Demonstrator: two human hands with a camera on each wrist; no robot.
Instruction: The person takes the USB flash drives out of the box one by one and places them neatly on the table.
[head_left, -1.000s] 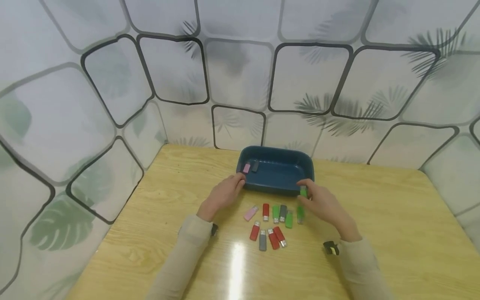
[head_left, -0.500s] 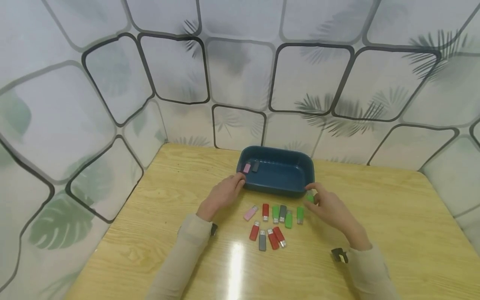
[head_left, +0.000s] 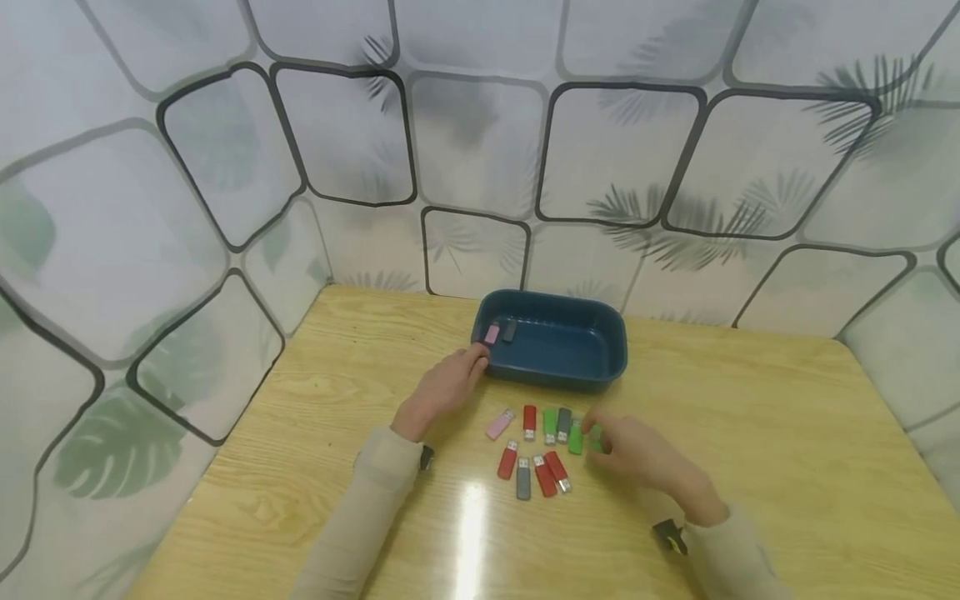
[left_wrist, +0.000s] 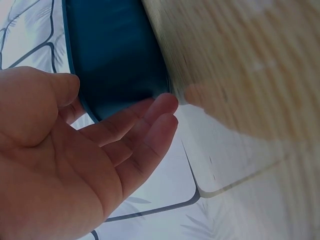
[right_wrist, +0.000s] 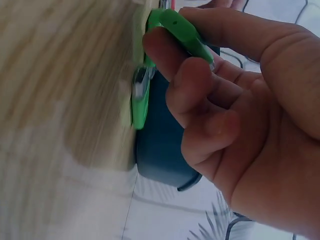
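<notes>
My left hand (head_left: 444, 388) holds the near left corner of a dark blue plastic bin (head_left: 553, 380). In the left wrist view its thumb lies at the rim and its fingers against the outer wall. My right hand (head_left: 643, 457) is over the table, right of the laid-out sticks. It pinches a green USB stick (right_wrist: 186, 35) between thumb and fingers, plain in the right wrist view. Another green USB stick (right_wrist: 140, 102) lies just beyond the fingertips, on the table. Inside the bin, at its left end, are a pink USB stick (head_left: 492, 334) and a grey USB stick (head_left: 509, 331).
In front of the bin lie several USB sticks: a pink USB stick (head_left: 500, 424), red USB sticks (head_left: 529, 421), a green USB stick (head_left: 551, 423) and grey USB sticks (head_left: 523, 479). A patterned wall covering (head_left: 480, 150) rises behind the wooden table (head_left: 765, 433).
My right hand, with the green USB stick, has moved from the bin's near right corner toward the person and left, beside the green sticks on the table. The left hand stays on the bin.
</notes>
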